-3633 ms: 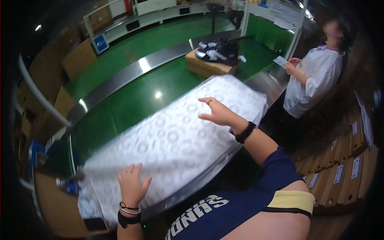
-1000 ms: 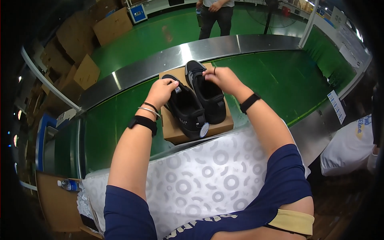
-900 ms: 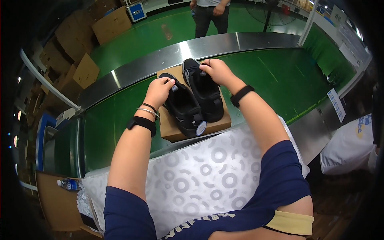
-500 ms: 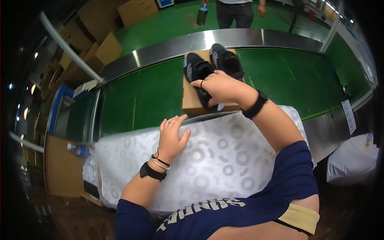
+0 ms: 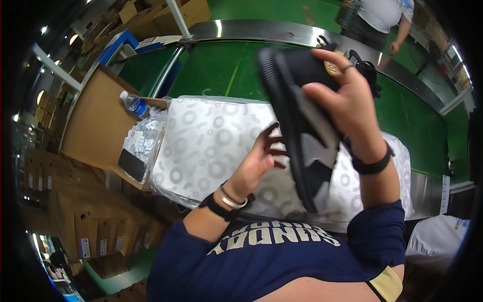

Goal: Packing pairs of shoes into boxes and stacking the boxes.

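Note:
A black and grey shoe hangs over the padded surface, tipped with its dark sole toward the left. My right hand grips it at the upper end, thumb on one side and fingers on the other. Beside the sole, my left hand is open with its fingers apart; whether the fingertips touch the shoe I cannot tell. Beyond my right hand another black shoe is partly visible on the green conveyor belt.
Patterned white padding covers the work surface in front of me. At its left, an open cardboard box holds small clear packets, a water bottle and a dark phone-like slab. A person stands beyond the belt's metal edge.
My right hand has lifted one shoe off the belt and brought it toward me over the padding. My left hand has come up beside its sole. The view has swung left.

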A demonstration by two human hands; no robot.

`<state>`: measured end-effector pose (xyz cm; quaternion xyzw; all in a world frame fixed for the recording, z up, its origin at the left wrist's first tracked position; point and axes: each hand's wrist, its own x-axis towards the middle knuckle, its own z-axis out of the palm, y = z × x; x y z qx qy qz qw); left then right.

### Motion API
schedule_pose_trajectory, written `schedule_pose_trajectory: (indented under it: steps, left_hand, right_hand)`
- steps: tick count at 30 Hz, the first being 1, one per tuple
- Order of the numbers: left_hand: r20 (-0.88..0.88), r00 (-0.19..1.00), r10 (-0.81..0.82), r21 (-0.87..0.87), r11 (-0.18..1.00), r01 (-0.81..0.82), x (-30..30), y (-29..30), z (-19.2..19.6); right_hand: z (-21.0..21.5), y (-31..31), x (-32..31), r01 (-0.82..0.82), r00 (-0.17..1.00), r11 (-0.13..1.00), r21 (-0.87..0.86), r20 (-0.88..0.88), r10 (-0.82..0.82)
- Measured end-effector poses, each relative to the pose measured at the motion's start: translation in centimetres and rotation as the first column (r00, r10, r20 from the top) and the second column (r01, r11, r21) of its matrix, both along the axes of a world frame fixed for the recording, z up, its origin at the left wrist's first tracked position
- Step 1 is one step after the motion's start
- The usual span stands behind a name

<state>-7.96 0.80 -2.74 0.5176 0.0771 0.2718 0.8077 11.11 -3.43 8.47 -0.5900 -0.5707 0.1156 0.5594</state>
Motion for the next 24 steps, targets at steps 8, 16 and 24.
schedule_pose_trajectory:
  steps: [8, 16, 24]
  left_hand:
    - [-0.284, -0.148, 0.947, 0.936, 0.307, 0.17, -16.3, 5.7, -3.6]
    - [-0.147, -0.186, 0.971, 0.882, 0.214, 0.42, -17.4, 5.4, -8.5]
    - [-0.19, -0.144, 0.971, 0.921, 0.227, 0.315, -16.9, 5.7, -8.3]
  right_hand:
    - [-11.4, -1.9, 1.1, 0.116, 0.858, 0.944, -0.31, -0.448, -0.252]
    - [-15.3, -0.8, 2.0, 0.18, 0.822, 0.94, -0.291, -0.48, -0.306]
    - [-14.6, -1.4, 1.7, 0.124, 0.793, 0.912, -0.39, -0.514, -0.327]
